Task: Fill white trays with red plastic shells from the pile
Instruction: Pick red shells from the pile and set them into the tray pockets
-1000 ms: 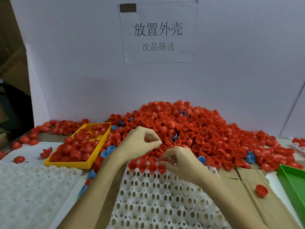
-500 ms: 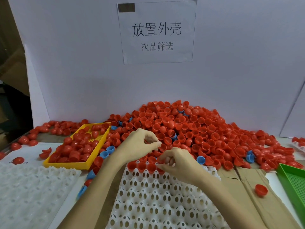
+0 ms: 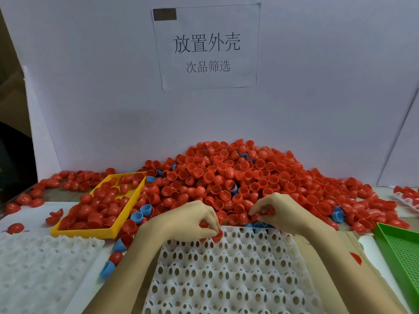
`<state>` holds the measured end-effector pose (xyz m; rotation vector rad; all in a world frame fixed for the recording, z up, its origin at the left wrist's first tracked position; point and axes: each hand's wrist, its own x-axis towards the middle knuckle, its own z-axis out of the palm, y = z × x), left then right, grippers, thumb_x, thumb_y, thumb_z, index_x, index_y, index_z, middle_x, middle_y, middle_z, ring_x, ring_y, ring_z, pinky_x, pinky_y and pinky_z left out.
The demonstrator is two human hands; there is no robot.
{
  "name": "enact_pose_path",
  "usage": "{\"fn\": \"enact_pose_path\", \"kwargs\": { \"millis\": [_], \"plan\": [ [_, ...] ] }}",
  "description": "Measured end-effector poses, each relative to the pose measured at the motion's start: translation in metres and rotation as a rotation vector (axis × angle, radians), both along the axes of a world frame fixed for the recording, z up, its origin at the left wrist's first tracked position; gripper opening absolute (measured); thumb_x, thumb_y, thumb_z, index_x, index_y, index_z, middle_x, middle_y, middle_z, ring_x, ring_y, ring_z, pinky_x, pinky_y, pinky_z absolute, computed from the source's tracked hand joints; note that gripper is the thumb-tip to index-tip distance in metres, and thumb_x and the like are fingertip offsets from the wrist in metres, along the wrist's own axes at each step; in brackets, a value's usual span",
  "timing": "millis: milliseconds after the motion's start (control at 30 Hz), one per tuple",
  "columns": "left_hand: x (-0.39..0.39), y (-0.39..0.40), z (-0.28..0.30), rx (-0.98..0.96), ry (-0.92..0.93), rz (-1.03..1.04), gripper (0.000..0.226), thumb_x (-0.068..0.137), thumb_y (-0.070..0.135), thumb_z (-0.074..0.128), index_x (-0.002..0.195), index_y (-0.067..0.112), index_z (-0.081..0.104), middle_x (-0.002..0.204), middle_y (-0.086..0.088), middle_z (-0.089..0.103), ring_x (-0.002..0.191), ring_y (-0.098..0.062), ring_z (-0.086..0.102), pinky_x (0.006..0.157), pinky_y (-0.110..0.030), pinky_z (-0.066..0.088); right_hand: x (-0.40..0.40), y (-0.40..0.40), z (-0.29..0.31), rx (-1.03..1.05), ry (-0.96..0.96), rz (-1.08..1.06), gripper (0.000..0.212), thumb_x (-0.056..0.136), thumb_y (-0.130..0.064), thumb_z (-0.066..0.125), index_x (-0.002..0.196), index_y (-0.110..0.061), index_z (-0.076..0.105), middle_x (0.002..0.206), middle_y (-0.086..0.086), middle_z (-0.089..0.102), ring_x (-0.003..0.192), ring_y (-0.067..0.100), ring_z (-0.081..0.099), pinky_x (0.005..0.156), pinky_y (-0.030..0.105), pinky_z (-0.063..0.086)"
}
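Note:
A big pile of red plastic shells [image 3: 238, 175] lies against the white back wall, with a few blue shells mixed in. A white tray with holes [image 3: 238, 273] lies in front of me, its far edge touching the pile. My left hand [image 3: 190, 220] is at the tray's far edge, its fingertips pinching a red shell [image 3: 218, 235] over the top row. My right hand [image 3: 281, 214] is at the pile's near edge, its fingers curled around red shells [image 3: 263, 211]. The tray's far-left sockets are hidden under my left hand.
A yellow tray [image 3: 133, 201] holding red shells stands at the left. A second white tray [image 3: 40, 268] lies at the near left. A green mesh tray [image 3: 403, 252] is at the right edge. Loose blue shells [image 3: 138, 215] and a single red shell [image 3: 355, 258] lie around.
My right hand has moved from the tray's top row back up to the pile's edge. My left hand has come down from the pile to the tray's far edge with a shell.

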<state>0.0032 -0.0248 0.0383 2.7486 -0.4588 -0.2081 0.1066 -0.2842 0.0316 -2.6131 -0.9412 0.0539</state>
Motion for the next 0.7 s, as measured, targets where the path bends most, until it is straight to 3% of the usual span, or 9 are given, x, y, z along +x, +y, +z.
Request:
{"fn": "enact_pose_path", "kwargs": {
  "millis": [133,267,433,567,700],
  "plan": [
    [0.002,0.0,-0.004,0.07,0.062,-0.039,0.026,0.104,0.032,0.056,0.124,0.029,0.072,0.134,0.023,0.048,0.114,-0.002,0.035,0.109,-0.027,0.031,0.002,0.003,-0.007,0.001,-0.046,0.01,0.027,0.093,-0.008,0.073,0.108,-0.03,0.079,0.105,-0.014,0.071,0.094,0.0,0.064,0.077,0.005,0.049],
    [0.003,-0.002,-0.004,0.03,0.017,-0.016,0.028,0.106,0.031,0.051,0.125,0.031,0.071,0.128,0.025,0.052,0.112,0.001,0.038,0.107,-0.025,0.033,0.003,-0.001,0.0,0.09,-0.06,-0.012,0.024,0.098,-0.012,0.068,0.113,-0.029,0.077,0.111,-0.01,0.072,0.097,0.001,0.065,0.081,0.012,0.052],
    [0.004,-0.007,0.001,-0.183,-0.214,0.09,0.025,0.099,0.038,0.062,0.123,0.035,0.069,0.113,0.024,0.06,0.101,0.005,0.057,0.088,-0.02,0.05,-0.009,0.001,0.022,0.372,-0.04,0.021,0.019,0.096,-0.022,0.07,0.108,-0.036,0.077,0.092,-0.015,0.075,0.089,-0.003,0.068,0.081,0.015,0.054],
    [0.004,-0.014,0.0,-0.354,-0.337,0.217,0.053,0.094,0.048,0.066,0.142,0.04,0.046,0.122,0.022,0.053,0.099,0.005,0.062,0.084,-0.022,0.056,-0.023,0.01,0.036,0.48,0.084,0.125,0.017,0.098,-0.03,0.068,0.112,-0.037,0.076,0.095,-0.012,0.077,0.088,0.005,0.072,0.078,0.021,0.057],
    [0.002,-0.017,0.006,-0.655,-0.351,0.199,0.034,0.097,0.037,0.067,0.13,0.042,0.057,0.113,0.019,0.066,0.091,0.003,0.071,0.078,-0.018,0.058,-0.032,0.019,0.04,0.549,0.175,0.181,0.018,0.101,-0.026,0.065,0.115,-0.031,0.075,0.093,-0.007,0.078,0.087,0.008,0.074,0.077,0.021,0.058]
  ]
}}
